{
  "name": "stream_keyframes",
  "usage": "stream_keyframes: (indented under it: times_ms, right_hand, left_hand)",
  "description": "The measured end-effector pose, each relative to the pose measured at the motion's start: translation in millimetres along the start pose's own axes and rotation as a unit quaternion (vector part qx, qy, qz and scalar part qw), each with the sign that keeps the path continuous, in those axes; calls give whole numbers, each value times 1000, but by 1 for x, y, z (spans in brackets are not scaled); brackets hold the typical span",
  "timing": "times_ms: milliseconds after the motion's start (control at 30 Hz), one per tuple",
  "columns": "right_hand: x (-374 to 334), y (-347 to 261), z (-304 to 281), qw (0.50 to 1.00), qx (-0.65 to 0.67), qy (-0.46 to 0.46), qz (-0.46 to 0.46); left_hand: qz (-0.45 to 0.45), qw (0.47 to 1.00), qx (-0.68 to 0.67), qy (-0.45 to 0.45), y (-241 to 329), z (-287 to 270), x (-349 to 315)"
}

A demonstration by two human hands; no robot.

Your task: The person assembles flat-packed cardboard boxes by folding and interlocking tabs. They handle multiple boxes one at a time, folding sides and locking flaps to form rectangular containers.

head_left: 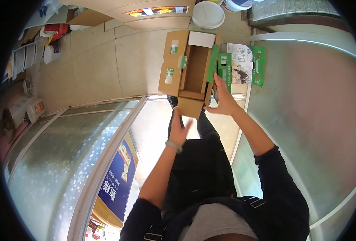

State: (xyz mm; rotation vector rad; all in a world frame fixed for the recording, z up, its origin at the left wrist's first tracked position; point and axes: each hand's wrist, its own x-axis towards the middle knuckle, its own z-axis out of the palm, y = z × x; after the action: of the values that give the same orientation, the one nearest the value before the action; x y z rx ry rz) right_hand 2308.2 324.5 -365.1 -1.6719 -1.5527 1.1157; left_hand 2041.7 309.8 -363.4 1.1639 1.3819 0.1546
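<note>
Shows a pale tiled floor [135, 56], with a round white lidded tub [208, 16] at the top, just beside a large brown carton [162, 23]. At upper left, a smaller white tub [52, 54] near something red [61, 32]. Farther down, a white container with an orange label [36, 110], then a snowflake-patterned glass panel [57, 156] and a blue printed panel [115, 184]. To the right, a broad frosted panel [306, 104].

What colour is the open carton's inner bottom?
The open carton has a plain brown inner bottom, seen best in the head view.
</note>
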Motion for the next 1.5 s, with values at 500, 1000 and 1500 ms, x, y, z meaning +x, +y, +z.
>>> stream_keyframes:
  times_ms: [500,1000,1500]
  right_hand:
    - [-95,-186,-46,923,142,336,118]
    - [-1,-104,137,871,150,4,468]
    - [-35,-6,200,933,-18,-19,358]
  left_hand:
    - [33,999,-27,-20,96,-39,-10]
    - [123,958,259,-28,66,-56,-55]
    - [-377,899,99,201,-128,-117,185]
